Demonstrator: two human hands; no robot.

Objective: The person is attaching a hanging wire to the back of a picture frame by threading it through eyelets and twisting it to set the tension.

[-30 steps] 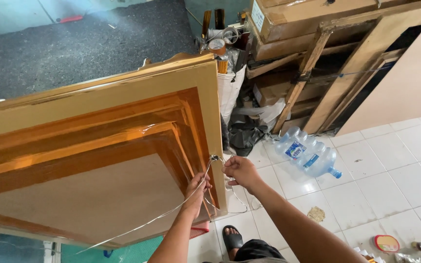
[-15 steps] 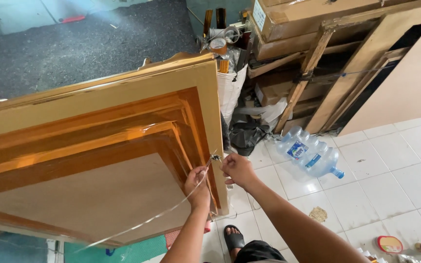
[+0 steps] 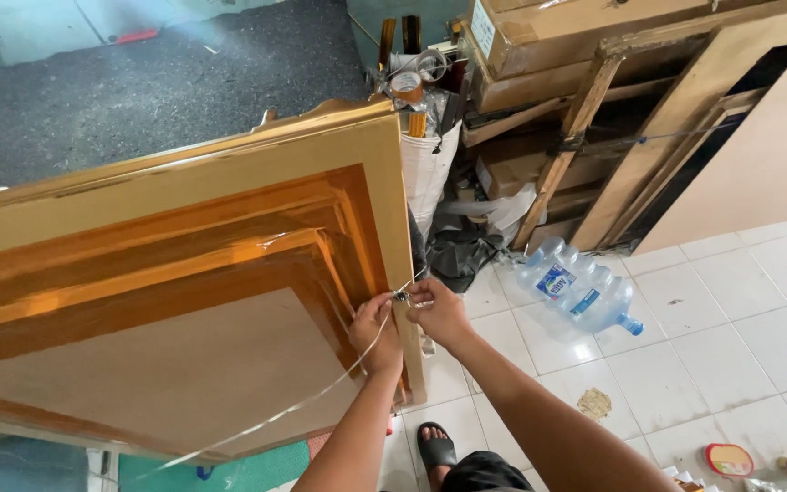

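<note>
Both hands meet at the right edge of a large golden-orange stepped frame (image 3: 184,273), low down near its lower right corner. The left hand (image 3: 377,333) rests against the frame's inner side, its fingers curled together and pinched on a thin clear strip of film (image 3: 275,415) that trails from the hand down and to the left across the frame's plain brown centre panel. The right hand (image 3: 439,312) sits just beside it on the outer side of the same edge, fingertips closed together on a small bit of the film at the rim; the two hands almost touch. The frame leans tilted, its glossy surface facing up toward the camera, over a white tiled floor (image 3: 740,301). On the floor to the right, well apart from the hands, lie two clear plastic water jugs (image 3: 580,292) with blue labels. Behind them, wooden planks and cardboard boxes (image 3: 594,55) are stacked against the wall. A sandalled foot (image 3: 436,446) shows below the arms.
</note>
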